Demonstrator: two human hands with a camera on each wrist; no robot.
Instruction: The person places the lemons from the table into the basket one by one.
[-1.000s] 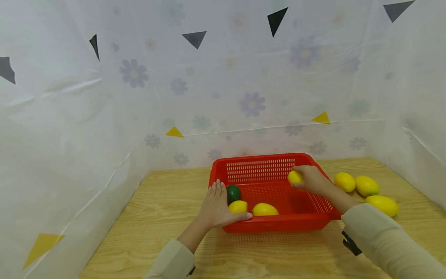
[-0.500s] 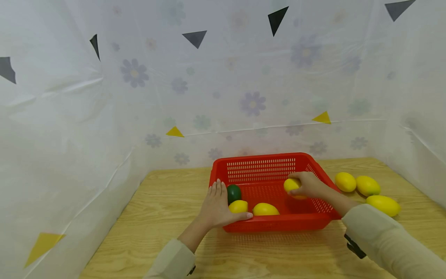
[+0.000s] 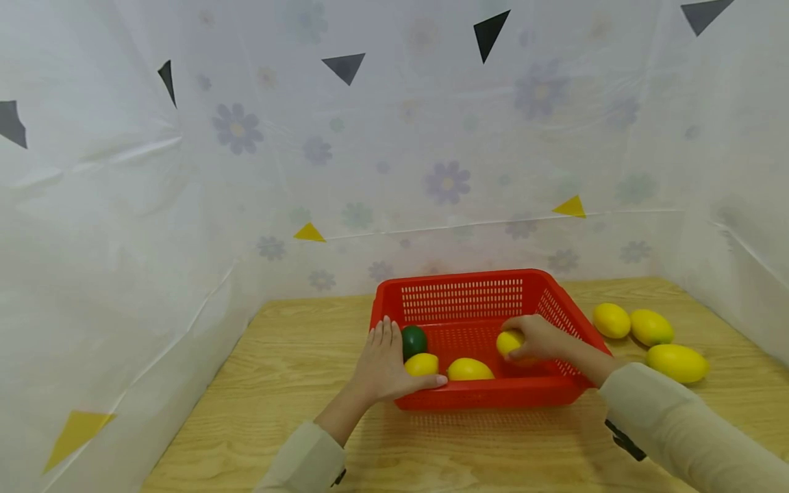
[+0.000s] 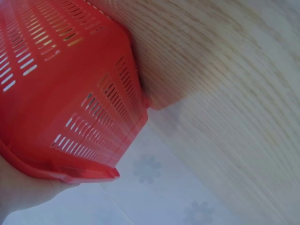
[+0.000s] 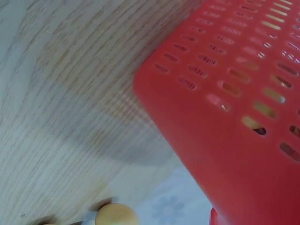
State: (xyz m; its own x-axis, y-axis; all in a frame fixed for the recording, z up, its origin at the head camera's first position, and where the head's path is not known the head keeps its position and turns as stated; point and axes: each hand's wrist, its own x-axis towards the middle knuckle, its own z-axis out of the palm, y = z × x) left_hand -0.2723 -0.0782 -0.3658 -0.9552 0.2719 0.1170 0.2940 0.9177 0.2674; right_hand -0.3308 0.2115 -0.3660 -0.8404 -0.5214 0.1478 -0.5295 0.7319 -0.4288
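A red slotted plastic basket (image 3: 493, 396) stands on the table. My left hand (image 3: 383, 366) rests over its front left corner, fingers straight along the side rim and thumb along the front rim. Inside, low on the right, my right hand (image 3: 535, 338) grips a lemon (image 3: 508, 342). Two more lemons lie inside by the front wall, one (image 3: 470, 370) left of centre and the other (image 3: 422, 365) near my left thumb. Behind the latter sits a dark green rounded fruit (image 3: 414, 342). In both wrist views the basket's outer walls (image 4: 70, 93) hide the fingers' work.
On the wood-grain table (image 3: 296, 356), right of the basket, are three yellow fruits: a lemon (image 3: 611, 320) at the back, another lemon (image 3: 651, 328) beside it and a longer one (image 3: 677, 363) nearer. A pale flowered sheet (image 3: 394, 171) encloses the table's back and sides.
My right hand has moved down and left inside the basket with the lemon in its grip. The left hand and the other fruits have stayed in place.
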